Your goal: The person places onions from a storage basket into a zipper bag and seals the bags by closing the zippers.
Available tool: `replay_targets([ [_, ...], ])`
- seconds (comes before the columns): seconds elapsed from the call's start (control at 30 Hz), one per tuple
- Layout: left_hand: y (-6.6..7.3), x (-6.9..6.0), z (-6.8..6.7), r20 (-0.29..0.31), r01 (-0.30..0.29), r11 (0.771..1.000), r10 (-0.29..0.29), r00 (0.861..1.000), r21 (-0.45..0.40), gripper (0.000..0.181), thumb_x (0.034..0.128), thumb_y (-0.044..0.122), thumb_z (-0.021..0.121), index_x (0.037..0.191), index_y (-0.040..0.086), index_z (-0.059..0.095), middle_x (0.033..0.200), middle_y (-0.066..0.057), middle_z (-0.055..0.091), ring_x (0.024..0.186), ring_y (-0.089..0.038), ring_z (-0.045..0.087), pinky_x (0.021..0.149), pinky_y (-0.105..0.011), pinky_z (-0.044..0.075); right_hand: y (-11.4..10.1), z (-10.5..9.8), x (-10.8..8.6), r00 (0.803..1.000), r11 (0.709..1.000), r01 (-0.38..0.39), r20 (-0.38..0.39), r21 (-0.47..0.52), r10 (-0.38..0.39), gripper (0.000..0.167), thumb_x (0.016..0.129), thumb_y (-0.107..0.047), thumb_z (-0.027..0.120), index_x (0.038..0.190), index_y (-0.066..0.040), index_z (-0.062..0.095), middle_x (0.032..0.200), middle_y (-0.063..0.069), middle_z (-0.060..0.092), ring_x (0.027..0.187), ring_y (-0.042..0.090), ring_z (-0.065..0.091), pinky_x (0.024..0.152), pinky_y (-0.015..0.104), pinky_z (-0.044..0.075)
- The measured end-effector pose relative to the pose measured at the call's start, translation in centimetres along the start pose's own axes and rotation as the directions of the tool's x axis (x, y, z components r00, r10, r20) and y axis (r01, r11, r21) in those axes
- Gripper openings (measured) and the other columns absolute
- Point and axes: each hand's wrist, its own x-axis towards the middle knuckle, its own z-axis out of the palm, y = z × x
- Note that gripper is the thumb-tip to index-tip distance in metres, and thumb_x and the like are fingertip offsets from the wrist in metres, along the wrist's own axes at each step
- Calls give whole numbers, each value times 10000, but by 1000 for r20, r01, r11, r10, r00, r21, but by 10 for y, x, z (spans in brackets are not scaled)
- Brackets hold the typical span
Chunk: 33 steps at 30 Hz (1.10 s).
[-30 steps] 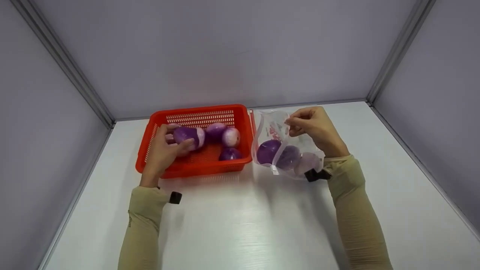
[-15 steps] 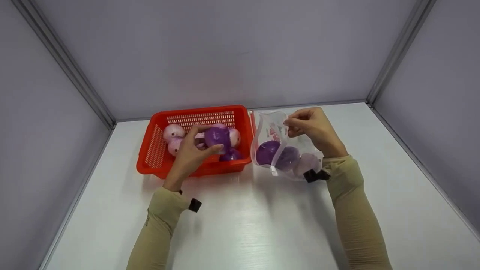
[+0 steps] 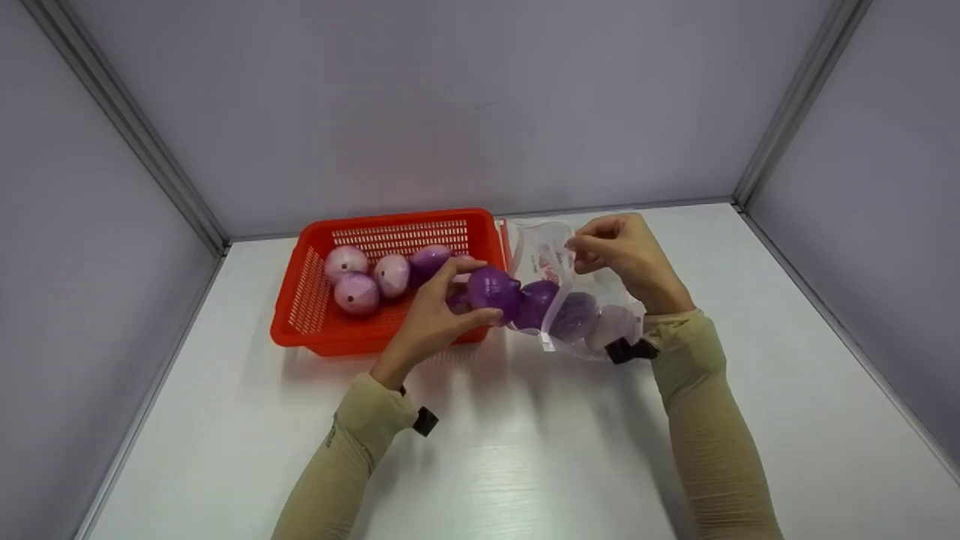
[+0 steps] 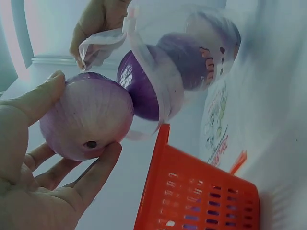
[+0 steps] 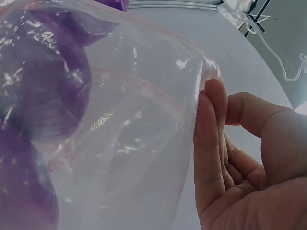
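My left hand (image 3: 435, 315) grips a purple onion (image 3: 494, 293) between thumb and fingers, at the mouth of a clear zip bag (image 3: 541, 247). In the left wrist view the held onion (image 4: 88, 117) has its pale, dark-spotted end facing the camera, and it meets another onion (image 4: 139, 86) just inside the bag's mouth. My right hand (image 3: 626, 251) pinches the bag's upper edge, holding the mouth apart; the right wrist view shows thumb and fingers (image 5: 211, 120) on the plastic. Further onions (image 3: 576, 315) lie in the bag, seen through its film.
A red plastic basket (image 3: 296, 300) stands left of the bag, its right side close to the bag's mouth. Several onions (image 3: 356, 292) lie in it, some partly hidden behind my left hand. A white table (image 3: 480, 465) carries everything, with grey walls (image 3: 480, 112) behind and beside.
My left hand has carried the onion rightward from the basket's left part, over the basket, to the bag's mouth. My right hand keeps its pinch on the bag, almost unmoved.
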Motion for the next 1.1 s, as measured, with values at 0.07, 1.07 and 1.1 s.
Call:
replay_targets([
  [0.07,1,0,2,-1,-11,1000,11,1000,4,642,825,320,893,1374,209,576,1360,-97,609,1118,-311,693,966,-492,589,-1,0,0,1000,1000,-3,1,-1,3,143,921,-26,725,945,115,728,752,43,725,580,111,676,634,299,627],
  [1.07,11,8,24,-52,-92,988,99,994,120,704,839,294,884,1451,173,557,1369,-73,609,1191,-259,664,1006,-433,574,-3,1,-1,1000,999,4,14,-39,-3,137,920,-27,721,957,105,725,781,58,735,597,117,681,628,303,628],
  [1.1,12,8,24,-64,-107,985,116,991,135,707,843,291,881,1457,168,553,1383,-75,601,1203,-261,658,1008,-433,573,-3,1,-1,1000,999,4,14,-38,-3,138,919,-26,722,955,108,725,778,54,735,596,116,681,627,304,627],
])
